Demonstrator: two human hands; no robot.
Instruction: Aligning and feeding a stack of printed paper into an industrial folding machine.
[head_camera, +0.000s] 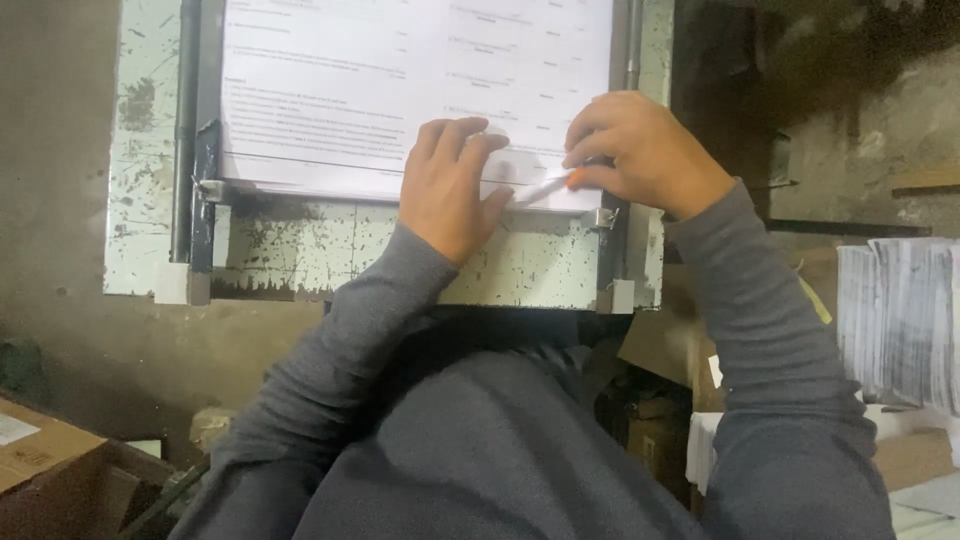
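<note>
Two hands: both work at the lower right corner of a printed sheet (400, 90) that lies flat on a worn, paint-chipped metal board (330, 255).
Pen: a white pen with an orange tip (548, 186) lies slanted across the sheet's bottom edge, its orange end up against the right hand.
Right hand: the right hand (640, 150) is curled closed around the orange end of the pen — fingers bunched, thumb hidden behind them.
Left hand: the left hand (452, 185) rests flat, fingers spread only a little, pressing the paper down just beside the pen; it grips nothing.
Sheet: clamped at the bottom by a small metal clip on the left (210, 188) and another on the right (600, 217), with a dark rail (186, 130) running up the left side.
Doing it well: by the look of it, the flat hand should keep the paper from creeping while the pen moves — short strokes, with the wrist clear of the right clip.
Around: a stack of white paper (900, 320) stands well apart at the right, and a brown cardboard box (45, 450) sits low on the left.
Sleeves: grey sleeves (330, 380) cover both arms.
</note>
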